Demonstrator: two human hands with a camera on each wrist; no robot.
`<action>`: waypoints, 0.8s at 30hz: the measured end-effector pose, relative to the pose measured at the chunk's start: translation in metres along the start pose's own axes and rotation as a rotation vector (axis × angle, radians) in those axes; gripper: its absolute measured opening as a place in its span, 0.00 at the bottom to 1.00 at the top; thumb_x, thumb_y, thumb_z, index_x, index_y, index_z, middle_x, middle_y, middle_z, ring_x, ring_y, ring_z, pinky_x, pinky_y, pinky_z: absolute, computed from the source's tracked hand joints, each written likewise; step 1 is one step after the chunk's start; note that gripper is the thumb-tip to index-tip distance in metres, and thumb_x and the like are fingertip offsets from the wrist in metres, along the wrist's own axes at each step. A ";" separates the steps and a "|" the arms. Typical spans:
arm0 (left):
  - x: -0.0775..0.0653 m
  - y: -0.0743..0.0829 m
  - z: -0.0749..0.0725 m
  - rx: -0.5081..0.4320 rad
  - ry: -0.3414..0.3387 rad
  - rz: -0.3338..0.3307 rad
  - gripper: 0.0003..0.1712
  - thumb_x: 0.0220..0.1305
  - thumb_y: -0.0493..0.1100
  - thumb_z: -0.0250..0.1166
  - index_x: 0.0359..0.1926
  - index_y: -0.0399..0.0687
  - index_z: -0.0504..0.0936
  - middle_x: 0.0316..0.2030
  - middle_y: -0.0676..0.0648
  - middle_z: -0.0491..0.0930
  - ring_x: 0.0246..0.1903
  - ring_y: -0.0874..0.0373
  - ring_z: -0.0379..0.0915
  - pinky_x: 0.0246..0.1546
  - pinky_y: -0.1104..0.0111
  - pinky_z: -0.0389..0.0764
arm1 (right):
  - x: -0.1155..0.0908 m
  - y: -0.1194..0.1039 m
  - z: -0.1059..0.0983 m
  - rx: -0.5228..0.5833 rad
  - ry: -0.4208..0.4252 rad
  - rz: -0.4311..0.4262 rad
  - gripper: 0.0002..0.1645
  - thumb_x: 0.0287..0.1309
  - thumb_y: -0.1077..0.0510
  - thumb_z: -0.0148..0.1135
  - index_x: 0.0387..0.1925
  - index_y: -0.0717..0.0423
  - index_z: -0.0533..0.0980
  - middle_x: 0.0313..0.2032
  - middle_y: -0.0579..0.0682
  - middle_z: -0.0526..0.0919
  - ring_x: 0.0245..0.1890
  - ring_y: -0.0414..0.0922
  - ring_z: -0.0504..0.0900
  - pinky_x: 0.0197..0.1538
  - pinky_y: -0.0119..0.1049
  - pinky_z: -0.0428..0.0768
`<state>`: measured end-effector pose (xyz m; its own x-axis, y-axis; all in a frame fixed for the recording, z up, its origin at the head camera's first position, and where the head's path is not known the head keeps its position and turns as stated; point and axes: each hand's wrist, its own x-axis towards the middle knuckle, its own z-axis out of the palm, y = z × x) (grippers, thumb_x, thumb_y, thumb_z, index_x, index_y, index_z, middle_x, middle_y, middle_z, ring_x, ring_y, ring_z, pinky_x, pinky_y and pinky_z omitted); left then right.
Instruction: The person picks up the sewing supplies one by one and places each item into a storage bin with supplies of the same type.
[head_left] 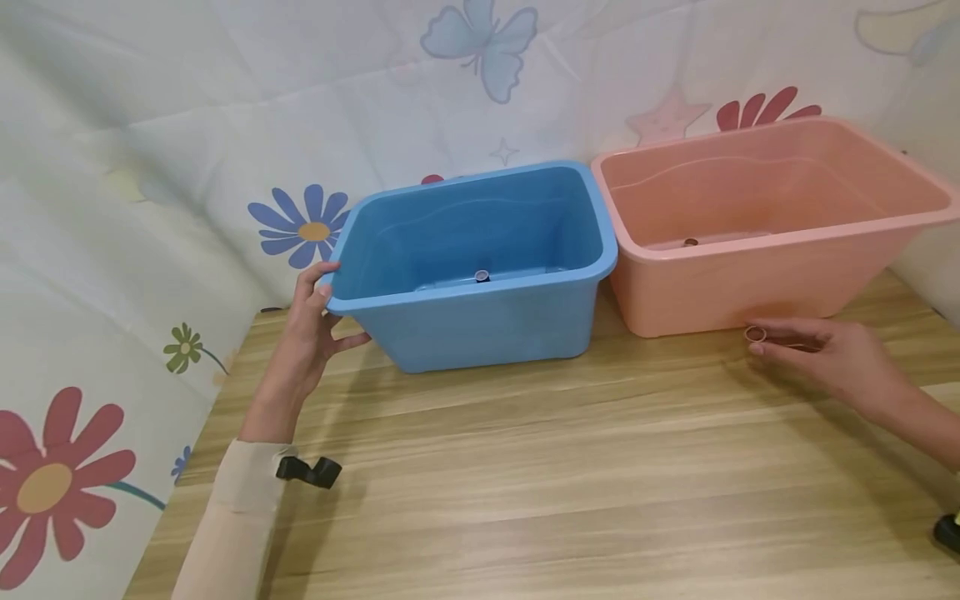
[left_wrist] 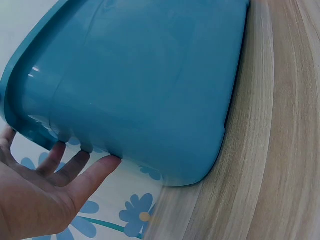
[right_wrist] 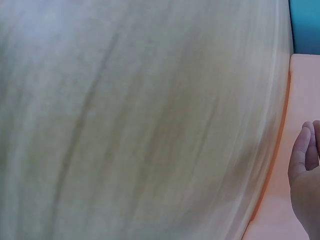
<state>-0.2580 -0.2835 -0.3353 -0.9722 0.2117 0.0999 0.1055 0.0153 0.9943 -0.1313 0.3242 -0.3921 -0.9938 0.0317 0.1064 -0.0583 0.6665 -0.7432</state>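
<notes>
At the left end of the blue plastic bin (head_left: 480, 325), my left hand (head_left: 303, 329) holds the rim. The thumb is at the lip and the other fingers spread against the outer end wall, as the left wrist view shows on the blue bin (left_wrist: 150, 85). My right hand (head_left: 847, 358) pinches a small round piece (head_left: 755, 334) with a pale rim and darker middle between thumb and fingertips, low by the front wall of the pink bin (head_left: 750, 287). The right wrist view catches only part of the right hand (right_wrist: 306, 175); the piece is hidden there.
Inside the blue bin lies a small dark cylinder (head_left: 482, 276) with a pale top. A small brown piece (head_left: 691, 242) lies in the pink bin. Both bins stand side by side on the wood-grain table (head_left: 525, 475), against a flower-printed cloth (head_left: 187, 167).
</notes>
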 end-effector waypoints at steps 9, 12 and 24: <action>0.001 0.002 0.000 -0.002 0.002 -0.010 0.25 0.74 0.59 0.52 0.69 0.71 0.60 0.75 0.49 0.51 0.70 0.40 0.59 0.46 0.48 0.84 | 0.002 -0.005 -0.005 -0.041 -0.014 0.038 0.28 0.62 0.44 0.70 0.57 0.55 0.83 0.42 0.20 0.80 0.40 0.11 0.73 0.37 0.13 0.74; 0.000 0.002 0.000 -0.005 0.002 -0.010 0.25 0.74 0.59 0.53 0.69 0.70 0.60 0.75 0.50 0.50 0.70 0.40 0.59 0.45 0.48 0.84 | 0.002 -0.008 -0.006 -0.061 -0.016 0.043 0.27 0.62 0.42 0.71 0.57 0.52 0.83 0.42 0.23 0.82 0.40 0.11 0.72 0.37 0.13 0.73; -0.001 0.002 0.000 -0.010 -0.003 -0.007 0.26 0.74 0.59 0.53 0.69 0.70 0.60 0.75 0.49 0.50 0.70 0.39 0.58 0.46 0.46 0.83 | 0.002 -0.026 -0.009 -0.046 0.016 0.008 0.25 0.60 0.45 0.73 0.54 0.53 0.85 0.39 0.26 0.85 0.38 0.14 0.77 0.34 0.18 0.77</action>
<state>-0.2572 -0.2835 -0.3332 -0.9724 0.2142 0.0930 0.0968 0.0071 0.9953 -0.1305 0.3137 -0.3671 -0.9926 0.0486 0.1115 -0.0458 0.6997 -0.7129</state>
